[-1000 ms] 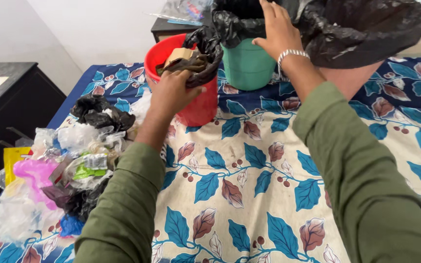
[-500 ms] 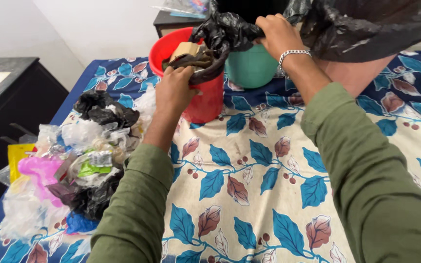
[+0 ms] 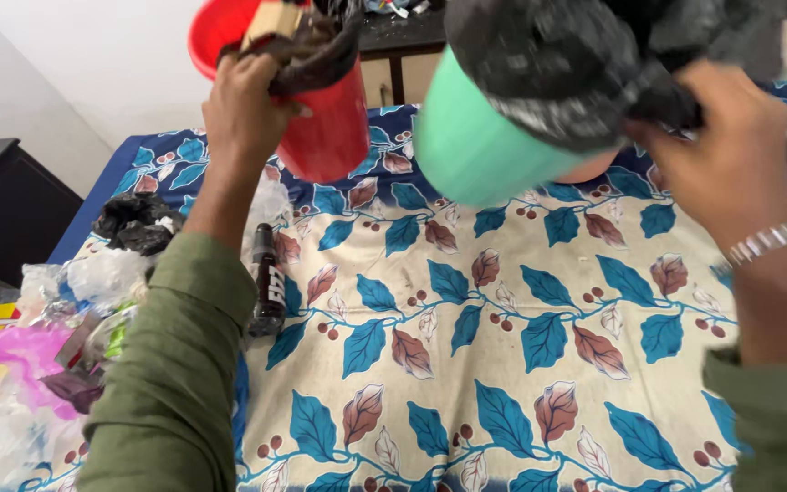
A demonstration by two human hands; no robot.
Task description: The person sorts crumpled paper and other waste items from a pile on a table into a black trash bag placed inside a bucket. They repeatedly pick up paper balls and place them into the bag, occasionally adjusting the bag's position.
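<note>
Since 0.5 s earlier, red bucket (image 3: pixel 321 109) and green bucket (image 3: pixel 485 146) were lifted off leaf-print cloth (image 3: pixel 503 346), tilted; left hand (image 3: pixel 243 114) clenched on red rim, right hand (image 3: pixel 730 155) gripped black liner (image 3: pixel 557 64); dark bottle (image 3: pixel 269 282) uncovered

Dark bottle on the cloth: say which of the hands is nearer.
Left. The left hand holds the red bucket above the dark bottle; the right hand grips the green bucket far across.
</note>
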